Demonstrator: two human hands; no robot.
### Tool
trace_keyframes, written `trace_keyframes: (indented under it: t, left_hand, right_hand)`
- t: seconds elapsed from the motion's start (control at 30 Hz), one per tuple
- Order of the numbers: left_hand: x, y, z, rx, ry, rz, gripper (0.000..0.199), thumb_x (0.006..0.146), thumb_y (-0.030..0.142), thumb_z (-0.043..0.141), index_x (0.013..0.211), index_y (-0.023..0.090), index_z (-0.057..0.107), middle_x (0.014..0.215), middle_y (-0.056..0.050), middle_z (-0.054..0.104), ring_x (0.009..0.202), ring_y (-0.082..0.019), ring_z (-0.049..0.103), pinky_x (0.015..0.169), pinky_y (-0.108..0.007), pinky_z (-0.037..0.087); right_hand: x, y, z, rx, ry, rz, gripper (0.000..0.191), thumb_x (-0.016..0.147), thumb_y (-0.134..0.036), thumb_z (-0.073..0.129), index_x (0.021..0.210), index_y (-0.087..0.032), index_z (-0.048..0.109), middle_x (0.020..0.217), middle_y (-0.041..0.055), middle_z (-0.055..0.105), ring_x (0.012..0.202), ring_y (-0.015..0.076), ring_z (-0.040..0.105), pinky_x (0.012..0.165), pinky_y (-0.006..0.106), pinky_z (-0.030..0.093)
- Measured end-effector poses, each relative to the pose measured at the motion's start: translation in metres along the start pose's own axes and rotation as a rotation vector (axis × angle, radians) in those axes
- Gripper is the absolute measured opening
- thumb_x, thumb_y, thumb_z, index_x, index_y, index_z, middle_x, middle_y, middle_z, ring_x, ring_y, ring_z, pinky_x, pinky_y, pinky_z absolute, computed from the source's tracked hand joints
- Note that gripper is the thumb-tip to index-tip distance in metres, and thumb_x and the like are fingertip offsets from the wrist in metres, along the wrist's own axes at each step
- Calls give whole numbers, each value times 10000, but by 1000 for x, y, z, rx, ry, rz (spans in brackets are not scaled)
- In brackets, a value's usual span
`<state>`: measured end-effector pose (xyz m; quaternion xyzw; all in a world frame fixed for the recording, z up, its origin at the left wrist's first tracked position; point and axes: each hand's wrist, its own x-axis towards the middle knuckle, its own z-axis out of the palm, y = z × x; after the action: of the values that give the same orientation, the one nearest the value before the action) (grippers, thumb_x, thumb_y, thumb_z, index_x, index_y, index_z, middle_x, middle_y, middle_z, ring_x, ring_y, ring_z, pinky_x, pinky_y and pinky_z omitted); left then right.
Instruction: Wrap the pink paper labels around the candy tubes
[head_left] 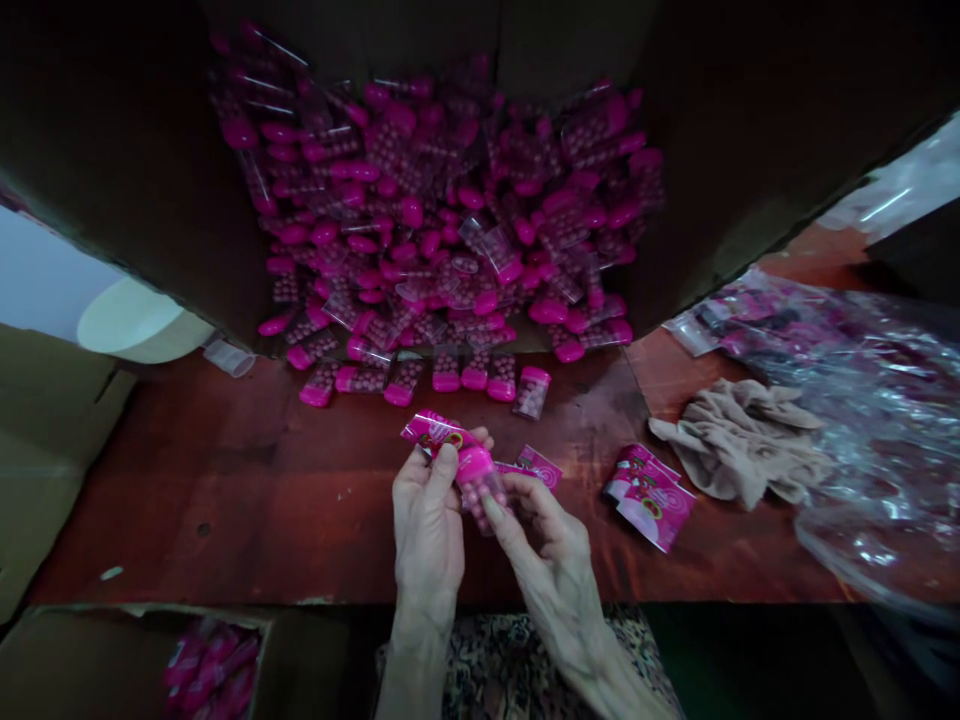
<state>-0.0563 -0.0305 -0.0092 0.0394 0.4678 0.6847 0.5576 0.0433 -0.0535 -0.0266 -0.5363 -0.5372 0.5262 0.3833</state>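
Between thumb and fingers, my left hand (431, 525) pinches a pink printed wrapper sleeve (431, 430). My right hand (551, 545) grips a small clear candy container (478, 490) with a pink cap, full of round pink candies. The capped end is up against the sleeve, tilted toward my left hand; whether it is inside the sleeve I cannot tell. Just behind my right fingers lies another printed sleeve (538, 467), partly hidden. A short row of filled containers, among them one standing out at the right end (532, 392), lies beyond my hands.
A large cardboard box (697, 150) on its side holds a heap of pink-capped containers (450, 220). On the right are a stack of sleeves (651, 497), a crumpled cloth (742, 440) and clear plastic bags (892, 430). Lower left, an open carton (82, 660) contains wrapped pink packs (214, 665).
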Motion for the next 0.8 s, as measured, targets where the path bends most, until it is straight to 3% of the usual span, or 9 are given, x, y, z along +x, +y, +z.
trace_keyframes:
  t: [0.23,0.4,0.6,0.8]
  left_hand:
    - [4,0,-6,48,-52,-103,215,739,271,661,875,111,618,797,-110,728,785,-222,682,756,-350,510]
    - [0,-2,-4,34,-105,-122,249,787,329,601,890,103,613,890,-149,718,863,-244,669,778,-366,501]
    - [0,-7,-5,24,-110,-213,179,774,282,618,834,113,622,797,-132,726,862,-245,665,784,-371,495]
    - [2,-7,-10,22,-257,-273,254,681,310,706,843,115,683,774,-117,724,884,-268,656,770,-373,500]
  right_hand:
    - [3,-1,-2,147,-84,26,132,820,-301,582,884,-193,624,695,-2,644,600,120,588,555,216,485]
    - [3,2,2,193,30,27,133,803,-282,601,897,-192,629,717,3,651,613,125,610,560,217,506]
    - [4,14,4,120,49,-36,146,820,-260,588,952,-210,623,839,28,692,724,162,656,677,276,539]
    - [2,12,0,79,109,-102,123,781,-233,632,901,-217,659,808,20,705,684,164,661,655,274,551]
